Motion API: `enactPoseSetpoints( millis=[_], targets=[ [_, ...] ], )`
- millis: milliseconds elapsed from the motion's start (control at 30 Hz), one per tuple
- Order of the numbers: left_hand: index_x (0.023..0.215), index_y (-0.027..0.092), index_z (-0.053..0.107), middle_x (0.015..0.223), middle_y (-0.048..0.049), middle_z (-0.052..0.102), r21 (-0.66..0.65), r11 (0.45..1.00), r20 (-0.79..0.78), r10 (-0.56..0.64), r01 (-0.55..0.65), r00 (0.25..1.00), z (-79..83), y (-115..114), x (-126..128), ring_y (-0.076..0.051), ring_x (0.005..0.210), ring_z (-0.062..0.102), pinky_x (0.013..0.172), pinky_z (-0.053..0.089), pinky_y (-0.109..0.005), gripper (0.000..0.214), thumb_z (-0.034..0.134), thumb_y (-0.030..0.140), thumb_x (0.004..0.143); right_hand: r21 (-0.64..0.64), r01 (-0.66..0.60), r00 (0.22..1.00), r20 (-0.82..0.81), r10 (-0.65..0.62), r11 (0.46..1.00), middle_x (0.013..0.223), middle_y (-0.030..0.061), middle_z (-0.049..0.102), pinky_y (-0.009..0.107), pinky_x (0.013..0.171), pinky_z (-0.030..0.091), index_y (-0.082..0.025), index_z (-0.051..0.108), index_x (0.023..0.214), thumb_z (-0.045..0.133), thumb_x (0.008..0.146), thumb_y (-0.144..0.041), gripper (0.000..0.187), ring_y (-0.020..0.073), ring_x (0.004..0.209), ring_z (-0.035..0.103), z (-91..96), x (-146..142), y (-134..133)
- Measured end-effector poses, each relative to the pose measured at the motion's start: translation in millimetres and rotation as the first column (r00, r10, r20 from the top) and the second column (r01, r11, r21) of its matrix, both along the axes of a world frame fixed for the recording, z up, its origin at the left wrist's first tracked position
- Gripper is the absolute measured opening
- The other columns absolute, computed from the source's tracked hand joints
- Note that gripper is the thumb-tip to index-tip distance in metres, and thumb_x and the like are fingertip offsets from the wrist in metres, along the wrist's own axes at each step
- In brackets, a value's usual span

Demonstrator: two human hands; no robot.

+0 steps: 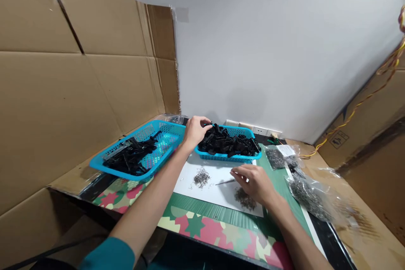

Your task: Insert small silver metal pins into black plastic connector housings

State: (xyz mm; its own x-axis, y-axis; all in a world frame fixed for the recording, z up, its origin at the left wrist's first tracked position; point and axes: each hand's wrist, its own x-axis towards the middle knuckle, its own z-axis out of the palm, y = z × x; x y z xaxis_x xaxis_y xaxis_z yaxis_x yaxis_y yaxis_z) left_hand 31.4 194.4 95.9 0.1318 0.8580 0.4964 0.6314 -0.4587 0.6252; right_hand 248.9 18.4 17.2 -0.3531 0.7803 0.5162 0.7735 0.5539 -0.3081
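Observation:
My left hand point(195, 130) reaches to the left end of a blue basket point(228, 158) heaped with black plastic parts point(229, 141). Its thumb and forefinger pinch at one small black part by the pile's edge. Lower and to the right, my right hand point(253, 180) is closed around what looks like thin metal tweezers point(225, 182), whose tip points left over a white sheet point(186, 181). Two piles of tiny metal pieces lie on this sheet: one pile point(201, 177) left of the tip, another pile point(245, 199) partly under my right hand.
A second blue basket point(167, 156) with black parts stands on the left. Clear bags of small metal pieces point(308, 196) lie on the right. Cardboard point(110, 71) walls the left side; power sockets point(261, 130) and a white wall are behind. The table's patterned front edge point(196, 225) is near me.

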Motion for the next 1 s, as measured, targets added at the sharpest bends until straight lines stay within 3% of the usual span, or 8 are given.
enactPoseSetpoints(
  millis=[200, 367, 633, 733, 800, 900, 1000],
  targets=[
    [0.084, 0.017, 0.085, 0.085, -0.0089, 0.083, -0.125, 0.991, -0.066, -0.065, 0.056, 0.996, -9.6, 26, 15, -0.023, 0.082, 0.076, 0.082, 0.057, -0.032, 0.015, 0.093, 0.022, 0.073, -0.055, 0.100, 0.992, -0.068, -0.104, 0.993, 0.081, 0.0060, 0.079, 0.028, 0.062, 0.042, -0.022, 0.078, 0.096, 0.051, 0.109, -0.033, 0.032, 0.0191, 0.064, 0.070, -2.5, 25, -17],
    [0.079, 0.017, 0.085, 0.079, -0.0086, 0.081, -0.162, 0.983, -0.135, -0.112, 0.090, 0.985, -10.5, 29, 17, -0.024, 0.081, 0.074, 0.082, 0.056, -0.033, 0.007, 0.088, 0.023, 0.078, -0.194, 0.170, 0.972, -0.126, -0.197, 0.966, 0.078, 0.0055, 0.078, 0.028, 0.061, 0.043, -0.022, 0.080, 0.095, 0.056, 0.105, -0.036, 0.030, 0.0195, 0.062, 0.069, -7.6, 43, -30],
    [0.094, 0.018, 0.086, 0.101, -0.0105, 0.084, -0.174, 0.970, -0.188, -0.202, 0.170, 0.961, 0.2, 20, 3, -0.027, 0.096, 0.075, 0.095, 0.054, -0.035, 0.016, 0.080, 0.029, 0.085, -0.477, 0.161, 0.948, -0.170, -0.270, 0.864, 0.094, 0.0093, 0.082, 0.033, 0.070, 0.050, -0.018, 0.082, 0.097, 0.060, 0.098, -0.033, 0.027, 0.0248, 0.078, 0.071, -2.6, 58, -34],
    [0.121, 0.022, 0.080, 0.121, -0.0071, 0.081, -0.169, 0.971, -0.163, -0.199, 0.171, 0.966, 16.1, 18, -26, -0.023, 0.105, 0.074, 0.098, 0.055, -0.031, 0.034, 0.071, 0.037, 0.091, -0.510, 0.133, 0.936, -0.218, -0.278, 0.850, 0.093, 0.0089, 0.081, 0.032, 0.071, 0.048, -0.017, 0.082, 0.095, 0.060, 0.097, -0.033, 0.027, 0.0237, 0.078, 0.070, -4.1, 51, -31],
    [0.129, 0.017, 0.075, 0.126, -0.0105, 0.079, -0.135, 0.988, -0.141, -0.099, 0.080, 0.985, 27.7, 20, -56, -0.024, 0.109, 0.073, 0.100, 0.054, -0.033, 0.042, 0.057, 0.038, 0.097, -0.515, 0.118, 0.931, -0.241, -0.275, 0.849, 0.089, 0.0077, 0.080, 0.031, 0.070, 0.046, -0.017, 0.082, 0.093, 0.061, 0.096, -0.033, 0.026, 0.0223, 0.075, 0.067, -5.5, 47, -27],
    [0.125, 0.013, 0.073, 0.120, -0.0125, 0.080, -0.108, 0.988, -0.175, 0.089, -0.109, 0.981, 39.1, 24, -113, -0.025, 0.107, 0.074, 0.097, 0.056, -0.035, 0.045, 0.052, 0.037, 0.094, -0.532, 0.084, 0.933, -0.255, -0.254, 0.842, 0.082, 0.0057, 0.076, 0.031, 0.068, 0.043, -0.018, 0.081, 0.093, 0.064, 0.094, -0.033, 0.023, 0.0210, 0.071, 0.063, -7.3, 43, -20],
    [0.105, 0.012, 0.077, 0.104, -0.0146, 0.081, -0.124, 0.964, -0.279, 0.191, -0.233, 0.941, 38.9, 20, -169, -0.030, 0.099, 0.074, 0.089, 0.057, -0.038, 0.037, 0.060, 0.036, 0.083, -0.559, 0.027, 0.948, -0.248, -0.198, 0.829, 0.078, 0.0047, 0.073, 0.031, 0.066, 0.041, -0.019, 0.079, 0.088, 0.063, 0.093, -0.033, 0.022, 0.0203, 0.070, 0.060, -8.7, 43, -14]
  ],
)
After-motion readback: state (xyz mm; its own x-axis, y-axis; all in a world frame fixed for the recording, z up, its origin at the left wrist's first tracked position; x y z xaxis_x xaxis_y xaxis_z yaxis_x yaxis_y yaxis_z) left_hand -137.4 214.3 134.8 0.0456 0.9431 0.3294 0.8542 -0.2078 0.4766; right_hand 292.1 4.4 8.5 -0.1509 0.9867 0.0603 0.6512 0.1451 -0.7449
